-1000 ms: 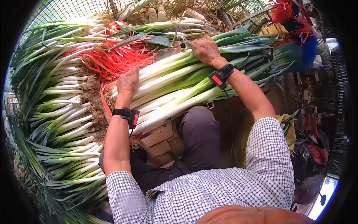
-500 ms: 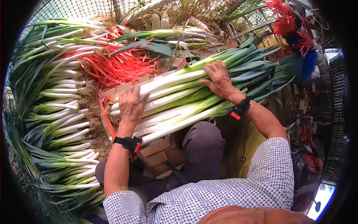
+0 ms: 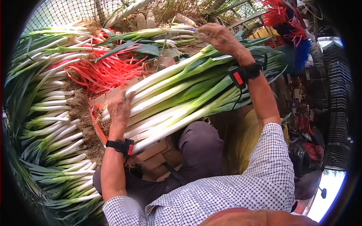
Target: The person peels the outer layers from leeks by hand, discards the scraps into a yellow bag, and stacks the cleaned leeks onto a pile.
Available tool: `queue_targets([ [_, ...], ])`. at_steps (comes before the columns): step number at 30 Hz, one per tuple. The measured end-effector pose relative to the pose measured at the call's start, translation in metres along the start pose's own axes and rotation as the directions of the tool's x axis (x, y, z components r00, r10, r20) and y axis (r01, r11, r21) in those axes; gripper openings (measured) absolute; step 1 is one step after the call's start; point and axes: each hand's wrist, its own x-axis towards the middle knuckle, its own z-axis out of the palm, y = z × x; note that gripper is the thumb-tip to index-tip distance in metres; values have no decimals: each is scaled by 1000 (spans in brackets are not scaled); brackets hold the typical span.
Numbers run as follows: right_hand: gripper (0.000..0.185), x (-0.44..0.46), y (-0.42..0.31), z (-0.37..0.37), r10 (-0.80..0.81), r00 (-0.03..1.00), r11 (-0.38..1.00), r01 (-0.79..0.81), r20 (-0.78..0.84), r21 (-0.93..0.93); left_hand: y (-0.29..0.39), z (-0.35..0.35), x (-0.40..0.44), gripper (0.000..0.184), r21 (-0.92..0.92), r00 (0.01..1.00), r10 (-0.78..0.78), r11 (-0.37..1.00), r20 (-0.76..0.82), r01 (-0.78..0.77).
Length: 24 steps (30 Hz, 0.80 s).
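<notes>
Several thick leeks (image 3: 169, 94) lie side by side across a cardboard-covered surface, white root ends at the left and green leaves at the upper right. My left hand (image 3: 119, 108) is closed around the white ends of the upper leeks. Above the leafy part, my right hand (image 3: 218, 37) is raised with fingers bent close together; what they hold, if anything, is too small to make out. A red strip (image 3: 98, 130) runs under the root ends beside my left hand.
A long row of leeks (image 3: 56, 124) with rooty ends fills the left side. Red plastic strips (image 3: 109, 67) are heaped beyond my left hand. A few thinner leeks (image 3: 151, 34) lie at the back. A yellow sack (image 3: 245, 139) is right of my knee.
My right hand has left the leeks' middle and moved up and away from me, past their upper edge. My left hand stays at the white ends. The view has shifted slightly.
</notes>
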Motion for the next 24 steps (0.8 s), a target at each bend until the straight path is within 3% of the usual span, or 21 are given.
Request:
queue_targets([
  [1,34,1,9,2,-55,994,996,61,89,-69,1,0,0,35,-6,1000,11,1000,-5,-11],
  [3,44,-4,15,14,176,876,974,-89,449,-208,0,2,-3,34,0,999,39,999,-31,-39],
  [5,37,-20,22,28,170,849,985,-145,500,-90,-7,6,-3,33,34,995,79,996,-68,-77],
  [8,25,-62,7,40,18,974,983,24,225,-181,-5,6,-5,33,10,979,159,987,-126,-159],
  [9,28,-76,-1,46,-69,996,978,79,55,-195,-3,3,-5,33,-7,984,153,988,-95,-155],
  [11,30,-88,-10,55,-136,984,955,100,-113,-278,-2,-3,-4,33,-32,988,152,988,-37,-153],
  [14,30,-80,-10,53,-144,987,938,114,-68,-327,-6,-4,-1,34,-16,980,196,980,-27,-196],
  [17,29,-56,9,60,-169,982,915,189,87,-357,-3,-3,4,35,-13,994,-13,1000,111,15],
  [20,25,-61,13,53,-94,992,983,106,84,-148,6,-10,4,34,-158,983,-73,982,168,100],
  [22,23,-60,-9,29,33,999,999,-33,11,3,3,-7,4,33,-90,997,0,996,73,7],
  [24,23,-56,-40,-18,190,975,921,-135,-118,366,-7,0,2,33,-75,997,34,997,76,-28],
])
